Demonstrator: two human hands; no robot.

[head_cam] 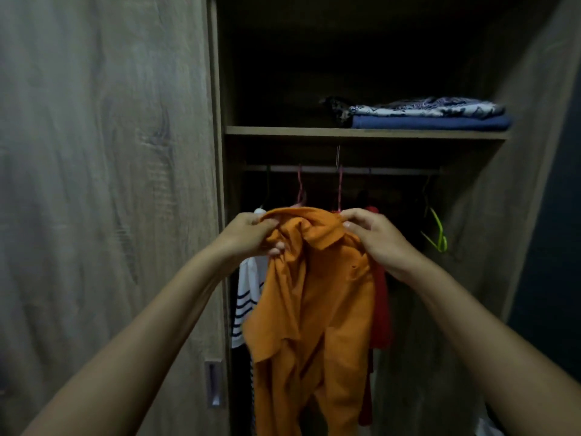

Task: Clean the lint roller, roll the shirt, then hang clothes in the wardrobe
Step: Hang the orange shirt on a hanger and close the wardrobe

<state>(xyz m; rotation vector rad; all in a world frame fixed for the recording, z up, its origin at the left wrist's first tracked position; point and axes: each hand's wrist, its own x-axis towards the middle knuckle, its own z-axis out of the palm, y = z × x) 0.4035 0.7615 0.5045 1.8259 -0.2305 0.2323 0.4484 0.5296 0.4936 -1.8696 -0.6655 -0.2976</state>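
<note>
Holding the orange shirt (311, 297) up at the open wardrobe (364, 132), left hand (248, 236) and right hand (374, 236) both pinch its collar area. You're on hanging. No hanger visible in it yet; rail (393, 170) waits.

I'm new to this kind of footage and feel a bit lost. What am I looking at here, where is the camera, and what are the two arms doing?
There is no machine here: these are a person's two bare arms. The single picture comes from a wide-angle camera worn on the person's head, looking forward and down, so the arms reach in from the bottom corners.

The person faces an open wooden wardrobe. The left hand and the right hand both grip an orange shirt near its collar, holding it up in front of the hanging rail.

Behind the shirt hang a white striped garment and a red garment. An empty green hanger hangs further right. On the shelf above lie folded fabrics, patterned over blue. Whether the orange shirt is already on a hanger cannot be told.
</note>
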